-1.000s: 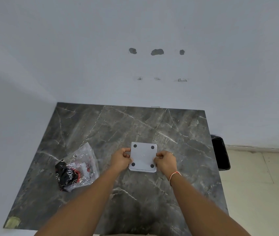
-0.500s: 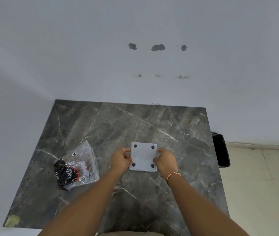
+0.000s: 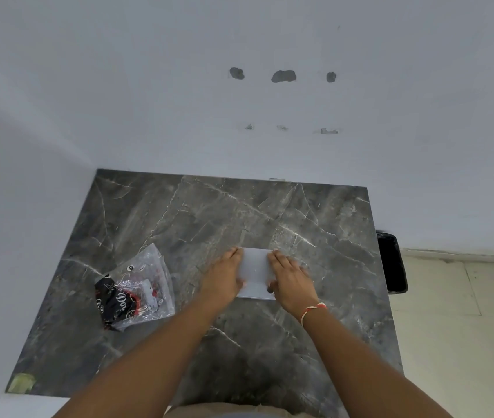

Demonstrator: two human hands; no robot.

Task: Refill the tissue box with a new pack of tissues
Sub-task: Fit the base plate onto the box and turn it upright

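Observation:
A white square tissue box (image 3: 254, 271) lies bottom-up on the dark marble table (image 3: 269, 212). My left hand (image 3: 224, 274) lies flat over its left side and my right hand (image 3: 289, 277) over its right side, fingers stretched forward on top. The dark round feet on the box are mostly hidden under my hands. A clear plastic pack with black and red print, the tissue pack (image 3: 132, 289), rests on the table to the left, apart from both hands.
A white wall stands behind and to the left of the table. A black bin (image 3: 391, 262) sits on the tiled floor off the table's right edge. A yellowish scrap (image 3: 22, 383) lies at the table's near left corner.
Both hands moved from gripping the box's side edges to lying flat on top of it, fingers extended forward. The box stayed in place.

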